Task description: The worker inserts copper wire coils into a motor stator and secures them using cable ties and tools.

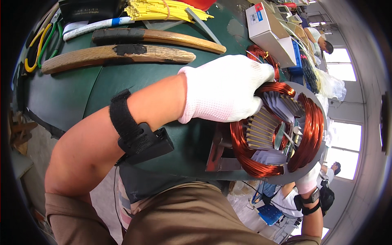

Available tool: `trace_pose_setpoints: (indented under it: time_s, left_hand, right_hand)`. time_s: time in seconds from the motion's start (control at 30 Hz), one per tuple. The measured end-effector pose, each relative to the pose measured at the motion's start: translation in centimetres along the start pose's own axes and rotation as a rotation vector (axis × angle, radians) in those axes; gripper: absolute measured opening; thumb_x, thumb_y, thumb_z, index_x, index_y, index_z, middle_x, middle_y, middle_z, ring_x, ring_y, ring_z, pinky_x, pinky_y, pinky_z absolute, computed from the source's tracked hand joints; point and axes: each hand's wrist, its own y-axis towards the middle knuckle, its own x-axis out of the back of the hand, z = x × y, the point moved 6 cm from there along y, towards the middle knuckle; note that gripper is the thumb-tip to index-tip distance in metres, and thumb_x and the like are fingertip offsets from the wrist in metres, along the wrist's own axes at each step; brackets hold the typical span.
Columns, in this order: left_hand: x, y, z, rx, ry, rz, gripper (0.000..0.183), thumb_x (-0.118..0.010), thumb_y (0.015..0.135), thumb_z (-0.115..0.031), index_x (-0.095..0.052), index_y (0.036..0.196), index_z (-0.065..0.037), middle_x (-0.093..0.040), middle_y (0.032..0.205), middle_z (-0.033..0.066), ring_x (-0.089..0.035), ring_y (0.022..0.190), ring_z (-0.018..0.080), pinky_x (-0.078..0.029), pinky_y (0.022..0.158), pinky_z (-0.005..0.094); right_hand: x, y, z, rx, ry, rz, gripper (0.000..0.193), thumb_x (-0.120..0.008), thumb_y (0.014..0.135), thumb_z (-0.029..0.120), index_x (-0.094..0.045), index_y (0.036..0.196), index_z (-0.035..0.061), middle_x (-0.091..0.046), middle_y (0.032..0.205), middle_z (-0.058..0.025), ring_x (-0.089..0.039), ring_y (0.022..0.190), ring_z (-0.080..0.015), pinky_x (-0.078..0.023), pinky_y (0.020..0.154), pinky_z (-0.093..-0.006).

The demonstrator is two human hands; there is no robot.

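Observation:
A motor stator stands on the right of the bench, its round grey core turned partly toward me. Thick bundles of copper winding loop around its opening, with pale insulation paper fanned between them. My left hand, in a white knit glove, reaches across from the left. Its fingers are closed at the upper left copper coil, with the fingertips partly out of sight. My right hand, also gloved, is at the stator's lower right edge; the stator hides its fingers.
On the green bench lie two curved wooden tools, a white marker, yellow sticks and green-and-yellow-handled scissors. A white box stands beyond the stator, near another copper coil. Other people are farther right.

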Motion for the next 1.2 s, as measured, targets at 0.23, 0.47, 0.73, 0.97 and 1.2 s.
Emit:
trace_pose_setpoints:
  time_s: [0.23,0.47,0.73,0.97,1.2]
  left_hand:
    - [-0.1,0.2,-0.3,0.054,0.009,0.046,0.037,-0.064,0.087,-0.014,-0.059,0.119,0.003,-0.067,0.099,0.0276,-0.067,0.094,0.0450,-0.053,0.084,0.0494]
    - [0.0,0.0,-0.2,-0.020,-0.014,-0.044,0.036,-0.064,0.086,-0.012,-0.059,0.118,0.004,-0.067,0.100,0.0278,-0.067,0.097,0.0449,-0.053,0.085,0.0484]
    - [-0.1,0.0,0.2,0.011,-0.049,0.010,0.037,-0.065,0.089,-0.015,-0.059,0.120,0.003,-0.066,0.106,0.0272,-0.066,0.102,0.0442,-0.053,0.089,0.0464]
    - [-0.6,0.0,0.3,0.009,-0.132,-0.026,0.034,-0.059,0.094,-0.016,-0.058,0.119,0.005,-0.065,0.108,0.0287,-0.065,0.104,0.0452,-0.052,0.091,0.0475]
    - [-0.9,-0.1,0.5,0.017,-0.122,-0.033,0.031,-0.055,0.092,-0.011,-0.057,0.118,0.006,-0.064,0.106,0.0288,-0.064,0.103,0.0462,-0.051,0.092,0.0493]
  right_hand:
    - [-2.0,3.7,2.0,-0.015,0.260,0.121,0.060,-0.075,0.087,0.016,-0.054,0.142,0.0025,-0.058,0.135,-0.0155,-0.056,0.126,-0.0302,-0.044,0.108,-0.0377]
    - [-3.2,0.9,-1.7,-0.412,-0.001,0.406,0.055,-0.075,0.087,0.019,-0.061,0.137,0.0019,-0.061,0.133,-0.0189,-0.057,0.128,-0.0309,-0.045,0.110,-0.0375]
    - [0.1,-2.3,-2.0,-0.384,-0.115,0.453,0.028,-0.068,0.082,0.004,-0.070,0.110,0.0047,-0.072,0.101,-0.0152,-0.072,0.092,-0.0349,-0.057,0.080,-0.0421]
    - [0.4,-1.8,-1.7,-0.273,-0.038,0.149,0.027,-0.073,0.076,0.005,-0.071,0.103,0.0055,-0.070,0.089,-0.0147,-0.072,0.082,-0.0360,-0.057,0.070,-0.0415]
    - [-3.8,-1.9,-3.6,-0.272,0.066,0.070,0.025,-0.073,0.081,0.010,-0.071,0.107,0.0085,-0.072,0.088,-0.0092,-0.073,0.079,-0.0323,-0.058,0.068,-0.0404]
